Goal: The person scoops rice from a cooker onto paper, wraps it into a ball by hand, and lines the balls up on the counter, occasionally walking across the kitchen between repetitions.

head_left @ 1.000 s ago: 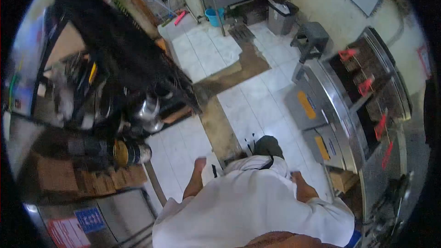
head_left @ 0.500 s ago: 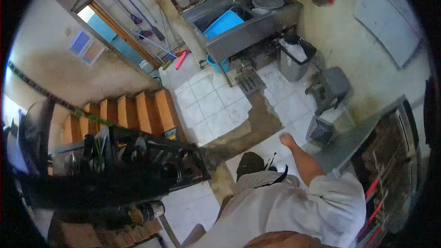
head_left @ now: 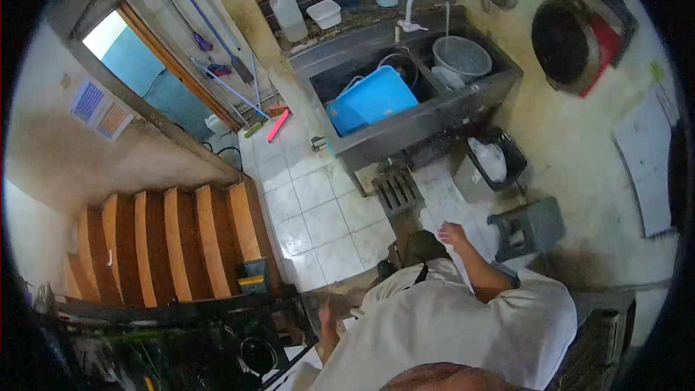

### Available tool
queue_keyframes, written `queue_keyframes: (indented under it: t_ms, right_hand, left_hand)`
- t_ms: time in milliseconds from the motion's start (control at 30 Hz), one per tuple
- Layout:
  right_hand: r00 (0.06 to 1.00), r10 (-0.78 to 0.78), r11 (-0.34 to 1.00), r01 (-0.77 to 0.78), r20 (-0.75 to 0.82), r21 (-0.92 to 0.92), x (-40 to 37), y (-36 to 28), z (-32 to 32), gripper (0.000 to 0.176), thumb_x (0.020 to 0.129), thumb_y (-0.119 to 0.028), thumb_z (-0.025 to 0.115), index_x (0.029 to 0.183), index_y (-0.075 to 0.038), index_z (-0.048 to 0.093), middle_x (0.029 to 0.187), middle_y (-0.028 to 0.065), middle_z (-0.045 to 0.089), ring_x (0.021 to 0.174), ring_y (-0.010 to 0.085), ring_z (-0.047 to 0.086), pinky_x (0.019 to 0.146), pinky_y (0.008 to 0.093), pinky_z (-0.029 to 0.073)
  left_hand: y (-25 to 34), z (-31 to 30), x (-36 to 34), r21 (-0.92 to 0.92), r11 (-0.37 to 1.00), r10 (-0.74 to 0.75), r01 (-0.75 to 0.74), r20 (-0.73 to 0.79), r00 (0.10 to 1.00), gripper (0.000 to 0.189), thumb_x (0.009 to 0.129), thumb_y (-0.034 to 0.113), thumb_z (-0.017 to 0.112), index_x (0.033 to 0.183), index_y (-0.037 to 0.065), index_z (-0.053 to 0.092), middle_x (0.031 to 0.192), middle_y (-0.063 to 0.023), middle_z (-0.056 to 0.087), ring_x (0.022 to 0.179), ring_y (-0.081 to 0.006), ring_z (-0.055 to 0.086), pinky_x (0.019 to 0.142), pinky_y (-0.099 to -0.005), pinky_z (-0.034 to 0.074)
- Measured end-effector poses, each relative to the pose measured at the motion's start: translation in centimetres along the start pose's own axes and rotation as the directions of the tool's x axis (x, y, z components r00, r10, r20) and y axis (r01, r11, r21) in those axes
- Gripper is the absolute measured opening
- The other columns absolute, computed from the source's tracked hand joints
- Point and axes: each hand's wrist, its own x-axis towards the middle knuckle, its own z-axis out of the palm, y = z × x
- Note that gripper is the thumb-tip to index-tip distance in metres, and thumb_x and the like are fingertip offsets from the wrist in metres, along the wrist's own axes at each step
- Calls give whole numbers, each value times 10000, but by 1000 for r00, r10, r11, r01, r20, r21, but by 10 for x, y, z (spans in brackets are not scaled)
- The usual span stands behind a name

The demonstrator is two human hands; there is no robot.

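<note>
Possibly the squat grey plastic stool (head_left: pixel 536 224), near the right hand (head_left: pixel 455 237), could be knocked by that swinging arm. Those fingers curl loosely, apparently empty; the left hand (head_left: pixel 327 317) is too blurred to tell. Compared with earlier, the dark grey metal sink (head_left: pixel 434 127) looms larger.

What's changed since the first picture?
Wearer has moved forward, closer to the sink. Right hand swung forward; left hand left view, then reappeared. No visible grasp or release. Blue tray still in the sink.
</note>
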Motion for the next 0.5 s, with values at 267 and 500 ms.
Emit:
queue_keyframes:
  t_ms: [267, 500]
  right_hand:
    - [906, -418, 817, 343, 66, 464, 294, -433, 41, 546, 1046, -550, 446, 1197, -53, 613, 1079, 153, 671, 989, 278, 643, 880, 435, 541]
    - [945, -210, 848, 303, -250, 435, 523, -736, 154, 718, 1033, -584, 349, 1457, -19, 479, 1411, 209, 529, 1304, 364, 488, 1154, 579, 318]
  left_hand:
    - [293, 64, 79, -447, 816, 243, -367, -310, 919, 432, 1043, 318, 595, 1362, 28, 601, 1231, -104, 688, 1105, -196, 646, 959, -347, 494]
    - [70, 230, -65, 476, 854, -53, 211, -324, 945, 295, 916, 265, 591, 1027, 33, 735, 1025, -215, 734, 994, -390, 694, 871, -445, 554]
